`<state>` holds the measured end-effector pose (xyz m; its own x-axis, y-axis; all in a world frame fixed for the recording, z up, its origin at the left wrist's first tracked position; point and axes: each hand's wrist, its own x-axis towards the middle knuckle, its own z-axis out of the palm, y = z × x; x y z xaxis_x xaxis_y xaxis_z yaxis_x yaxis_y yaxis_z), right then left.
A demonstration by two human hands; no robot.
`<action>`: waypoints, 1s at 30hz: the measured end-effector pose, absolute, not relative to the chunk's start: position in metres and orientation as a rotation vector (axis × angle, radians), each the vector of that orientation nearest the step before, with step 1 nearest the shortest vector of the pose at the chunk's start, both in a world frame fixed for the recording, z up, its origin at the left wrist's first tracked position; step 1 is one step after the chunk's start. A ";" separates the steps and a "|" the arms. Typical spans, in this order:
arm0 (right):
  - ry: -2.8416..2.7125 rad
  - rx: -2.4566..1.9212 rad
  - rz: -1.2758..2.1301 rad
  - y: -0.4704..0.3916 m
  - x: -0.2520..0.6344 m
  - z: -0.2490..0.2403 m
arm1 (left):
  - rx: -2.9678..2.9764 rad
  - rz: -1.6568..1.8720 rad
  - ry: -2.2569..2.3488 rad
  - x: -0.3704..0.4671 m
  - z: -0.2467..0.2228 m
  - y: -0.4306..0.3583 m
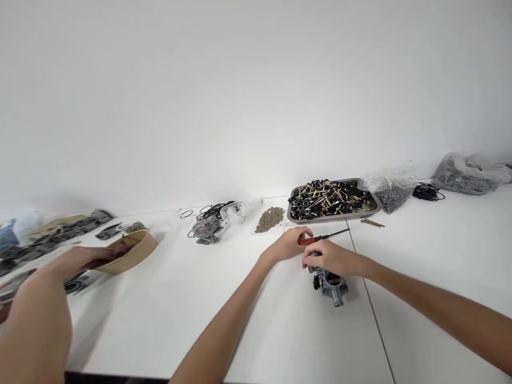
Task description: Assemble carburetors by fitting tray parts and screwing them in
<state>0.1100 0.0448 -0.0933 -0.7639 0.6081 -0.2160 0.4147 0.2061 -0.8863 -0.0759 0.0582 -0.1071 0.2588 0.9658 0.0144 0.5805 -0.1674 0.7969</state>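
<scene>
A screwdriver [310,241] with a red handle and dark shaft points to the right. My left hand [288,244] is closed at the butt of that handle, its fingers curled and partly hidden. Just to the right, my right hand [333,257] pinches the upper part of a grey metal carburetor [334,290] on the white table. My right fingers cover the carburetor's top, so what they touch there is hidden. The round bore and a black knob on the carburetor's left side face me.
Behind my hands stands a metal tray [336,218] of black and brass-coloured parts. Brass pieces [270,219], another carburetor [207,229], loose pins [373,222] and bags of small parts [392,196] lie around. At left, a co-worker's hand [86,258] reaches into a tan container [138,253].
</scene>
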 end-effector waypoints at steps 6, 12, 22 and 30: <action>-2.297 -0.982 1.593 0.046 0.109 -0.094 | 1.686 0.869 1.365 -0.098 -0.109 0.052; -2.343 -0.973 1.545 0.044 0.109 -0.084 | 1.183 1.428 1.130 -0.128 -0.086 0.059; -2.515 -1.246 0.755 0.133 0.137 -0.014 | 0.922 1.898 1.237 -0.159 -0.081 0.067; -2.312 -1.197 0.414 0.164 0.127 -0.032 | 1.000 1.815 1.328 -0.150 -0.094 0.072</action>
<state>0.1274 0.1645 -0.0317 -0.4887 0.8225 0.2909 0.6707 0.5674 -0.4778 -0.1501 0.0717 -0.0937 -0.4841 0.8534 0.1933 -0.0741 -0.2601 0.9627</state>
